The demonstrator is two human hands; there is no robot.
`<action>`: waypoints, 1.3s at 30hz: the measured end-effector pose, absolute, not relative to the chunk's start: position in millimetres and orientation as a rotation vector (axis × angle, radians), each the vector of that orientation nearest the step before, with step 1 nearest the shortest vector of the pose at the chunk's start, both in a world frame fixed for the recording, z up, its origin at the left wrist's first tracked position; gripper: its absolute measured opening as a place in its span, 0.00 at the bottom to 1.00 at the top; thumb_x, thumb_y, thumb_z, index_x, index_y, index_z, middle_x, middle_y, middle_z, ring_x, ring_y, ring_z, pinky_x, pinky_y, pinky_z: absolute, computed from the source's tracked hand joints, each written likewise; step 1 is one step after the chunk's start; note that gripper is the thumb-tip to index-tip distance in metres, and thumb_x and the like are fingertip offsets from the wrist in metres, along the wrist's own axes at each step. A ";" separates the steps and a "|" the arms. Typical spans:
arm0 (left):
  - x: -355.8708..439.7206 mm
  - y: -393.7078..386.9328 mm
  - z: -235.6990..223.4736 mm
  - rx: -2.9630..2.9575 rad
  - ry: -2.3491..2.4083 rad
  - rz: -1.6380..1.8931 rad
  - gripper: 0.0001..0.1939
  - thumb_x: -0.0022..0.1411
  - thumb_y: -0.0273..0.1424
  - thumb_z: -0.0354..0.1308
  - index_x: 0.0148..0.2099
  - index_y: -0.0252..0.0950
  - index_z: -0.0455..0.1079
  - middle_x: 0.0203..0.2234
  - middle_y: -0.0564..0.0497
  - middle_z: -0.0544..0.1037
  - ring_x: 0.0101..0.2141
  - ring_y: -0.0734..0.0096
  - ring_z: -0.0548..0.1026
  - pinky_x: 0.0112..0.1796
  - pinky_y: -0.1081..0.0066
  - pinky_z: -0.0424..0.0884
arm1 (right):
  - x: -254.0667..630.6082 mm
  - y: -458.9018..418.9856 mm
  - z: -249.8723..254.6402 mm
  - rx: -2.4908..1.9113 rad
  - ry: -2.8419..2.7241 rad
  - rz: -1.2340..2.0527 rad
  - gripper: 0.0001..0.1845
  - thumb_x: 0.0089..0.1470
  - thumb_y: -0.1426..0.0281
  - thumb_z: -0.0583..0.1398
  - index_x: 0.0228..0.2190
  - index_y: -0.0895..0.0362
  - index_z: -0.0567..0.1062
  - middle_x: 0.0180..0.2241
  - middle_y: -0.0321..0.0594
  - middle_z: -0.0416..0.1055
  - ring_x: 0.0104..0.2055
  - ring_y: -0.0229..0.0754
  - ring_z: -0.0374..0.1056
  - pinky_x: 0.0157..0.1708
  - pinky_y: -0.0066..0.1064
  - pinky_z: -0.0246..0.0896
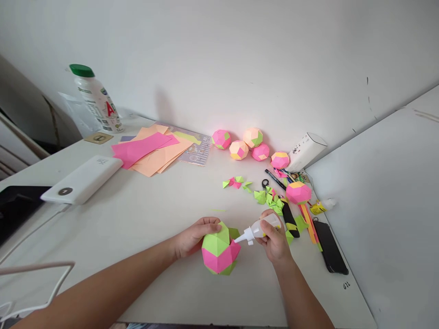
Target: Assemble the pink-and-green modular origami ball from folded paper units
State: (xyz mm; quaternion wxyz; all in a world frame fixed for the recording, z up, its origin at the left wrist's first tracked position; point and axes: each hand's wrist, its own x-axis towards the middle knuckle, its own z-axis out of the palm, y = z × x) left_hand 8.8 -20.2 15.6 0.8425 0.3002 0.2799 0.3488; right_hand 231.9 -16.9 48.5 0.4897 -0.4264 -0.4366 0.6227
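My left hand [200, 235] grips a faceted paper ball [217, 258] of green and pink folded pieces, its thumb on a green face at the top. The ball's right side has open flaps. In my right hand [275, 240] is a white glue bottle [262, 227], tilted so that its narrow nozzle points left and meets the edge of a pink flap. Whether glue is coming out is too small to tell. Beyond my right hand lies a pile of small folded green paper pieces [274, 201], with a few pink ones among them.
Finished-looking paper balls [239, 150] stand along the back wall. A yellow-black box cutter [290, 218], a black phone [329, 246] and another glue bottle [318, 208] lie at right. Paper sheets [151, 153], a white power bank [82, 179] and a green-capped bottle [96, 100] are at left.
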 end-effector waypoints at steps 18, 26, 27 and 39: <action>9.0 -21.0 20.1 0.675 0.601 0.707 0.16 0.49 0.37 0.63 0.22 0.34 0.61 0.18 0.54 0.67 0.20 0.75 0.64 0.24 0.73 0.57 | 229.3 -19.5 53.7 -1.076 -1.080 1.514 0.18 0.46 0.58 0.65 0.31 0.52 0.62 0.13 0.23 0.52 0.16 0.30 0.40 0.15 0.22 0.37; 8.6 -21.1 18.8 0.678 0.592 0.698 0.16 0.50 0.36 0.63 0.22 0.34 0.61 0.18 0.54 0.67 0.21 0.75 0.65 0.24 0.74 0.57 | 227.4 -21.9 56.5 -1.064 -1.079 1.510 0.18 0.45 0.59 0.65 0.31 0.52 0.63 0.14 0.24 0.52 0.16 0.30 0.42 0.15 0.23 0.37; 8.6 -21.2 18.0 0.679 0.589 0.698 0.16 0.50 0.36 0.63 0.22 0.34 0.61 0.18 0.54 0.67 0.21 0.75 0.65 0.24 0.74 0.57 | 227.1 -22.0 56.9 -1.060 -1.083 1.509 0.18 0.45 0.58 0.65 0.31 0.52 0.63 0.14 0.24 0.52 0.16 0.30 0.41 0.15 0.23 0.37; 7.9 -21.1 20.0 0.671 0.593 0.700 0.15 0.48 0.35 0.64 0.22 0.34 0.62 0.18 0.53 0.70 0.21 0.74 0.67 0.25 0.73 0.59 | 225.8 -22.5 57.0 -1.038 -1.115 1.500 0.18 0.45 0.58 0.65 0.31 0.51 0.63 0.13 0.23 0.53 0.14 0.29 0.40 0.14 0.23 0.36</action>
